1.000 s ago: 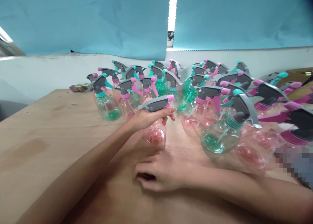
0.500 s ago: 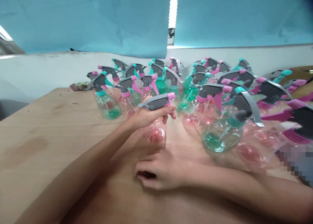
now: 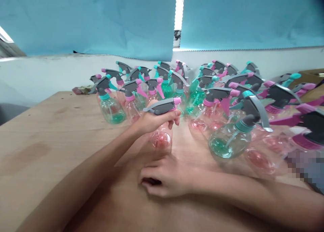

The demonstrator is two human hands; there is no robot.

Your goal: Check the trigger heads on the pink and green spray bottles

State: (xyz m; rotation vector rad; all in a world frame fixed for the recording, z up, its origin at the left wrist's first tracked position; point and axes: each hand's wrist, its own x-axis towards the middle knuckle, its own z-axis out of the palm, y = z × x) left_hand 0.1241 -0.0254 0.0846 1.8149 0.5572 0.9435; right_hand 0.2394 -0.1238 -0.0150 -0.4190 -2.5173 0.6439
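Observation:
My left hand [image 3: 152, 120] is wrapped round the neck of a clear pink spray bottle [image 3: 161, 137] with a grey trigger head [image 3: 162, 106] and pink nozzle. The bottle stands upright on the wooden table [image 3: 50, 141]. My right hand [image 3: 164, 179] lies on the table just in front of the bottle, fingers curled under and closed, with nothing visible in it. A green spray bottle [image 3: 229, 141] with a teal collar stands to the right of both hands.
Several more pink and green spray bottles [image 3: 177, 87] crowd the back and right of the table. A white ledge [image 3: 45, 73] and blue curtain [image 3: 101, 19] lie behind. A small bundle [image 3: 81, 89] sits at the table's far left edge.

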